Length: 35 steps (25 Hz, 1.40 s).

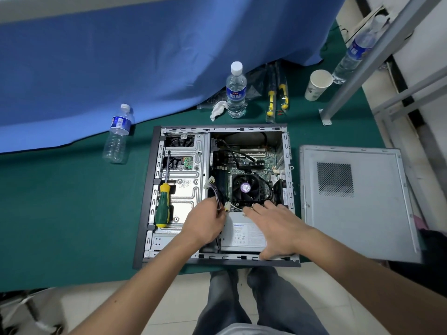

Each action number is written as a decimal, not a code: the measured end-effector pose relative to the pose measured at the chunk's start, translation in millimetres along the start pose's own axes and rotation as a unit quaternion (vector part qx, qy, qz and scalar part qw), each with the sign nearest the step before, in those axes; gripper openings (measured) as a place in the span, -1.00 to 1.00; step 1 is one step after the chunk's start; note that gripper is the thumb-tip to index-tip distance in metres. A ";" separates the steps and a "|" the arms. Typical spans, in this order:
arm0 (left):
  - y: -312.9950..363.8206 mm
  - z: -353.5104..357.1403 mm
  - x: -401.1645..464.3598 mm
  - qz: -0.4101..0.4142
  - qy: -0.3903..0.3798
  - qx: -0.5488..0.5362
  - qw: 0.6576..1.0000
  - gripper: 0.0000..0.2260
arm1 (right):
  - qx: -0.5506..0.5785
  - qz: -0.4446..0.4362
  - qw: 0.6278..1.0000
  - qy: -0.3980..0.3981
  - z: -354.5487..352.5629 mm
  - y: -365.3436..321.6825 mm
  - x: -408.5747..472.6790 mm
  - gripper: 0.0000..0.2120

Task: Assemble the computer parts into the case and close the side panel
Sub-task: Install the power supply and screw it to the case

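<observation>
Case lies open at frame centre on the green counter, side panel beside it at right. Right hand rests spread-fingered on the power supply; left hand grips its cable bundle.

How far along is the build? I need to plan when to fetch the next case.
Done: the power supply sits in the case, the CPU fan on the board. In hand: the left hand grips the cable bundle; the right hand rests on the supply. Left: plugging connectors, removing the screwdriver, fitting the side panel.
</observation>
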<state>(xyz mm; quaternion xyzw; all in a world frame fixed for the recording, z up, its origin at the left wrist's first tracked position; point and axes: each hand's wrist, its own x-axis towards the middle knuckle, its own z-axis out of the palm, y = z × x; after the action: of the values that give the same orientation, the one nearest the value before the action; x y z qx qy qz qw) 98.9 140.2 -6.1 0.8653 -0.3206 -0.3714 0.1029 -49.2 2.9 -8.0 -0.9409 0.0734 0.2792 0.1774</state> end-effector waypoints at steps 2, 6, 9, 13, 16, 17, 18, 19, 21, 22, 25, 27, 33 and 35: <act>1.7 2.1 -1.2 -0.004 0.012 0.003 1.000 -0.88 | 0.001 -0.003 1.000 -0.004 -0.4 0.3 1.5 0.12; 4.1 6.4 -3.6 -0.007 0.012 -0.015 1.000 -0.89 | 0.005 -0.003 1.000 -0.007 0.4 0.2 1.0 0.12; 4.4 5.4 -4.3 -0.018 0.008 -0.028 0.999 -0.86 | 0.000 -0.003 1.000 0.002 -1.3 0.4 -0.4 0.10; 1.0 -0.3 -4.8 -0.032 0.010 -0.078 0.996 -0.84 | 0.005 0.004 0.999 0.034 -1.7 -4.6 0.9 0.05; 4.3 0.1 -7.8 -0.030 0.022 -0.100 0.994 -0.87 | 0.015 0.015 0.999 0.043 3.0 -7.6 0.7 0.06; 5.8 1.4 -9.0 -0.026 0.024 -0.089 0.995 -0.87 | 0.018 0.018 0.999 0.044 4.6 -7.6 0.1 0.06; 7.3 3.1 -10.6 -0.021 0.026 -0.078 0.996 -0.87 | 0.019 0.018 0.999 0.042 5.9 -7.0 -0.5 0.06; 8.2 4.9 -12.2 -0.016 0.028 -0.071 0.997 -0.87 | 0.019 0.015 0.999 0.039 6.6 -5.8 -0.7 0.06; 8.8 7.5 -14.6 -0.011 0.030 -0.069 0.997 -0.88 | 0.022 0.010 0.999 0.029 7.1 -4.4 0.2 0.07; 8.8 8.5 -15.4 -0.010 0.032 -0.065 0.997 -0.88 | 0.026 0.007 0.999 0.024 7.1 -4.0 1.4 0.08; 9.9 11.5 -16.8 -0.013 0.042 -0.043 0.998 -0.89 | 0.031 -0.003 1.000 -0.003 6.4 -0.4 6.9 0.11; 12.5 13.5 -18.3 -0.019 0.042 -0.031 0.998 -0.91 | 0.048 -0.002 0.999 -0.023 6.1 2.6 9.2 0.12; 17.9 19.1 -22.1 -0.040 0.052 -0.032 0.997 -0.95 | 0.111 -0.002 0.993 -0.039 8.2 10.7 1.4 -0.07; 18.9 19.4 -24.5 -0.048 0.049 -0.051 0.996 -0.97 | 0.158 0.002 0.987 -0.018 7.0 9.9 -5.0 -0.24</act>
<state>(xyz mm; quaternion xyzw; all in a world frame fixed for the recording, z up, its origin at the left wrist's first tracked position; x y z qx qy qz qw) 63.4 142.2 2.3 0.8904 -0.2542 -0.3486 0.1446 -59.3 -3.4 -13.7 -0.8956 0.1154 0.2812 0.3247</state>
